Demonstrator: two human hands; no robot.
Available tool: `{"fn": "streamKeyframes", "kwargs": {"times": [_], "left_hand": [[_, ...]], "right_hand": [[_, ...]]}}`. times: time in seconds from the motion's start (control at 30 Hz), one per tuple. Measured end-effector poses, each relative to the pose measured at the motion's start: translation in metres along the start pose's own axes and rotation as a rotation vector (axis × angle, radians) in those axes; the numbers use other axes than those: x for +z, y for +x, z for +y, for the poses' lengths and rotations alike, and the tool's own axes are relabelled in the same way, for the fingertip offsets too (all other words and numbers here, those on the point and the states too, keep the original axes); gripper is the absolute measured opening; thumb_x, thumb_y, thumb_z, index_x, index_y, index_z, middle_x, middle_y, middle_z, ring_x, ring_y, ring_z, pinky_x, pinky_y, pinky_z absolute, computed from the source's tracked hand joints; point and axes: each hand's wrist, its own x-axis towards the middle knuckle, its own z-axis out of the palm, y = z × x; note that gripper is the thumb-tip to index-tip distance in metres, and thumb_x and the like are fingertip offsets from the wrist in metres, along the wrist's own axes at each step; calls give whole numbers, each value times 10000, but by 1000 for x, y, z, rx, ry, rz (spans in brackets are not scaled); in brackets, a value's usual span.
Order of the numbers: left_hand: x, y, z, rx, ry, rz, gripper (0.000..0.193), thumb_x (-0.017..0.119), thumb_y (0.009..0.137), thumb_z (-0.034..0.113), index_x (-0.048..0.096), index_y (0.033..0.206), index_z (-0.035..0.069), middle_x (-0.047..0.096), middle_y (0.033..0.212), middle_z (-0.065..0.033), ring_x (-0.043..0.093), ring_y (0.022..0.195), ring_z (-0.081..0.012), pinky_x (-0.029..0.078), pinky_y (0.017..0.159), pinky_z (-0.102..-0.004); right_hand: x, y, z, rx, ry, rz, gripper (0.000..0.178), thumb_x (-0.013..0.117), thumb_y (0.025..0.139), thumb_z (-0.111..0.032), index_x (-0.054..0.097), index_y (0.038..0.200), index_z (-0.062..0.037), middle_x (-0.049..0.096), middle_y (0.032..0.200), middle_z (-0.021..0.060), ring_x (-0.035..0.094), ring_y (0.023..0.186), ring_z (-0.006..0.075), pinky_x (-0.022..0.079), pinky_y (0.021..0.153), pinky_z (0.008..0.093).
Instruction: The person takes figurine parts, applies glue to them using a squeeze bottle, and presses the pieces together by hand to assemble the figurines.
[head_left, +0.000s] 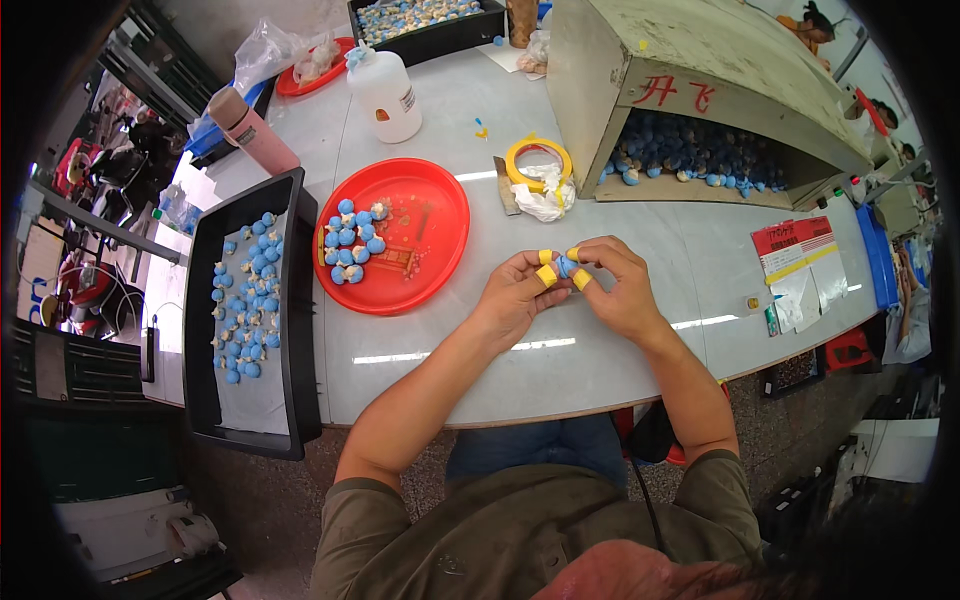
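Over the grey tabletop (pixel 460 365), my left hand (pixel 508 303) and my right hand (pixel 627 292) meet fingertip to fingertip. Yellow tape wraps the thumb and forefinger tips of both. Pinched between them is a small blue ball (pixel 565 267), mostly covered by the fingers, so its finer shape cannot be made out. Left of my hands lies a round red plate (pixel 435 245) with several small blue balls (pixel 347 238) bearing pale bits gathered on its left side. Beyond my hands, a yellow tape roll (pixel 561 152) rests with crumpled white paper (pixel 545 203).
At the left edge stands a black tray (pixel 302 330) of similar blue balls on white paper. A pink bottle (pixel 255 133) and white jug (pixel 386 98) stand behind. A metal box (pixel 690 55) full of dark blue balls is at back right; a red-and-white card (pixel 797 250) lies right.
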Motion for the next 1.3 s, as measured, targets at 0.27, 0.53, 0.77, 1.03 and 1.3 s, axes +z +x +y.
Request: {"fn": "streamKeyframes", "kwargs": {"times": [0.27, 0.53, 0.77, 1.03, 1.3], "left_hand": [[-1, 1, -1, 15, 7, -2, 233, 640, 915, 91, 547, 1125, 55, 624, 1088, -78, 637, 970, -164, 559, 851, -289], [-2, 2, -6, 39, 46, 7, 218, 637, 918, 94, 556, 1116, 51, 630, 1069, -73, 637, 951, -154, 554, 852, -292], [-4, 2, -3, 3, 14, -13, 207, 610, 948, 162, 557, 1119, 58, 638, 1030, -62, 653, 889, -149, 558, 825, -283], [10, -6, 5, -37, 100, 64, 285, 572, 972, 308, 532, 1084, 48, 641, 966, -81, 660, 852, -159, 548, 723, -269], [10, -5, 0, -14, 187, 97, 286, 578, 968, 330, 537, 956, 47, 650, 857, -90, 640, 712, -134, 514, 636, -240]], "right_hand": [[0, 0, 0, -30, 3, 6, 224, 652, 713, 78, 633, 923, 1, 658, 941, 120, 628, 881, 284, 504, 785, 351], [-2, -1, 6, -78, -31, -28, 243, 638, 679, 93, 644, 900, -8, 651, 936, 122, 620, 886, 289, 500, 794, 354], [0, 2, 0, 146, 78, -40, 178, 685, 786, -25, 645, 958, -3, 630, 925, 64, 590, 821, 163, 472, 728, 281], [9, -1, 5, 665, 526, -167, 220, 688, 890, -240, 616, 885, -32, 561, 752, -34, 464, 672, 24, 396, 609, 189], [15, -2, 2, 748, 501, -183, 265, 627, 940, -271, 573, 810, -47, 531, 708, -30, 441, 663, 25, 352, 563, 198]]}}
